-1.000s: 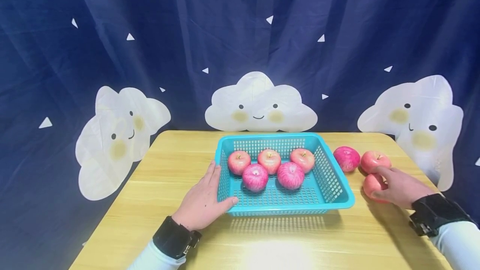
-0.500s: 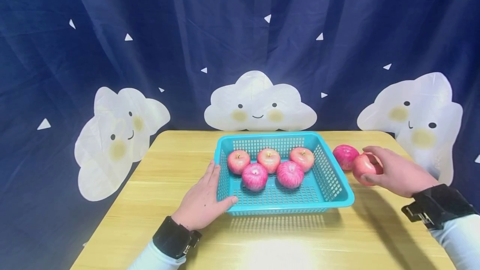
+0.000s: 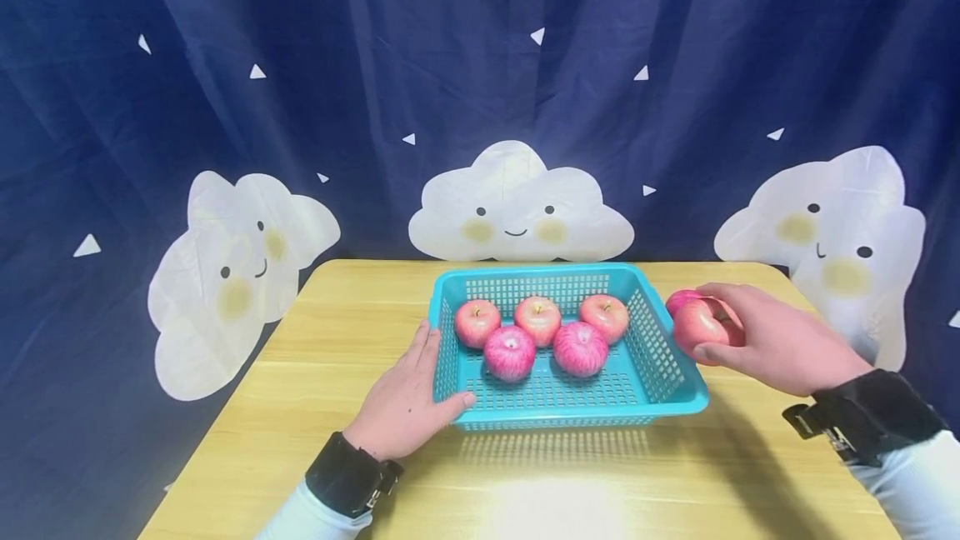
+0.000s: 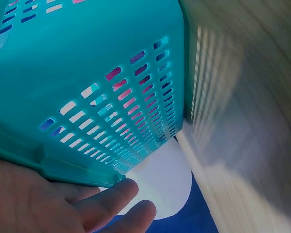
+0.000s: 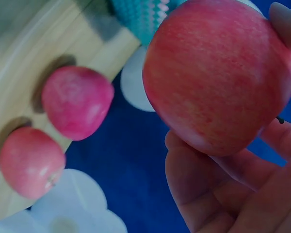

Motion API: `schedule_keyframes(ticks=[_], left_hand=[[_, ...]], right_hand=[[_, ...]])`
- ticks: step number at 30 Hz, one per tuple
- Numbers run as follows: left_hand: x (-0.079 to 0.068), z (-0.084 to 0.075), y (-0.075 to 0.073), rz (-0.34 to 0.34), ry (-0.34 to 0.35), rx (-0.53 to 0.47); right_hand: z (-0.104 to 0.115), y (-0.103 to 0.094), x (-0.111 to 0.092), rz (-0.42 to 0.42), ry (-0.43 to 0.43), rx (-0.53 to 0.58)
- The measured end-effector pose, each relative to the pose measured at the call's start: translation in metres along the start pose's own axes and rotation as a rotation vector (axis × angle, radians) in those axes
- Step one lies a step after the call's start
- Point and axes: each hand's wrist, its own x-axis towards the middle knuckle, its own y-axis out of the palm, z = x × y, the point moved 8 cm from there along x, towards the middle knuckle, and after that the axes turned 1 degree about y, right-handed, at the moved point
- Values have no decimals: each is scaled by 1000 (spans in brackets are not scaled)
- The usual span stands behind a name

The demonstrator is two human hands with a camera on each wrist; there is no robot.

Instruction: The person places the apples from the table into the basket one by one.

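In the head view a turquoise plastic basket (image 3: 581, 416) holds several apples, among them a light red apple (image 3: 537, 321) and a streaky magenta apple (image 3: 510, 354). My left hand (image 3: 401, 398) rests on its left rim, fingers straight along the outside and thumb at the front corner. My right hand (image 3: 783, 342) grips a light red apple (image 3: 699, 328), raised beside the basket's right rim. Behind that apple a magenta apple (image 3: 681, 299) is partly hidden. The right wrist view shows another light red apple (image 5: 31, 162) on the table, which my right hand hides from the head camera.
The wooden table (image 3: 300, 407) extends around the basket on all sides. A dark blue curtain (image 3: 480, 48) with white clouds hangs just behind its back edge.
My right hand has picked the nearer light red apple off the table and carried it left, up to the basket's right rim. The left hand and basket have stayed put.
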Motion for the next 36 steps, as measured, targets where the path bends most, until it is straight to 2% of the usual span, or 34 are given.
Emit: schedule_keyframes(ticks=[6, 9, 13, 16, 20, 27, 36], left_hand=[[0, 0, -1, -1, -1, 2], [0, 0, -1, -1, 0, 0], [0, -1, -2, 0, -2, 0], [0, -1, -2, 1, -4, -1], [-1, -2, -3, 3, -1, -1], [-1, -3, -1, 7, 3, -8], [-1, -3, -3, 6, 10, -24]], right_hand=[[24, 3, 2, -29, -96, -6], [36, 6, 2, -38, -142, -55], [48, 11, 4, -29, -177, -100], [55, 18, 5, 0, -205, -70], [60, 28, 6, 44, -232, -36], [65, 46, 7, 99, -260, -41], [72, 60, 12, 102, -317, -39]])
